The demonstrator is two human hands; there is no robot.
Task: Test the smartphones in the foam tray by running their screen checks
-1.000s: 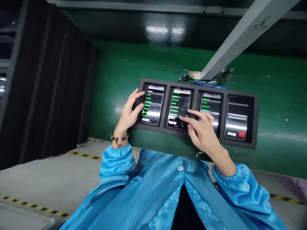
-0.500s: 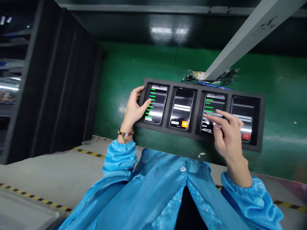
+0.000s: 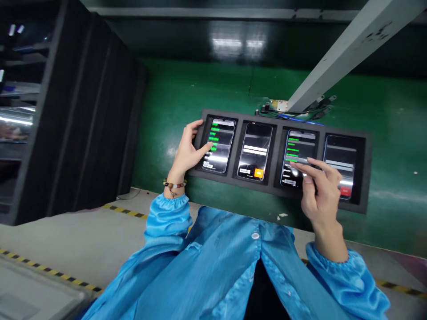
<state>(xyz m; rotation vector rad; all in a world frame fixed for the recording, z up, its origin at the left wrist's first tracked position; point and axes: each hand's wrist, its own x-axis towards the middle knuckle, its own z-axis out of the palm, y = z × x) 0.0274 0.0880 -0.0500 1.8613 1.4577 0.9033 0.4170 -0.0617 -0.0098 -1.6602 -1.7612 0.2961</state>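
Note:
A dark foam tray (image 3: 276, 158) lies on the green bench with smartphones set in its compartments. My left hand (image 3: 187, 149) is open at the tray's left end, fingers by its edge, thumb on the screen of the leftmost phone (image 3: 220, 140). That screen lists green text lines. Beside it, the second phone (image 3: 256, 144) shows white bars and an orange button. Over the lower part of the third phone (image 3: 300, 144), also listing green lines, my right hand (image 3: 322, 189) hovers or touches with fingers extended, holding nothing. The rightmost phone (image 3: 340, 153), with a red button, is partly covered by that hand.
Behind the tray, several cables with plugs (image 3: 320, 106) gather at the foot of a slanting grey post (image 3: 340, 58). Black stacked foam trays or shelving (image 3: 76, 120) rise at the left. Small white scraps (image 3: 283, 215) lie on the green bench (image 3: 196, 89) near its front edge.
On the leftmost phone, the lower green lines have turned white and the list looks different. My right hand has shifted slightly right and down over the third phone. My left thumb stays at the screen.

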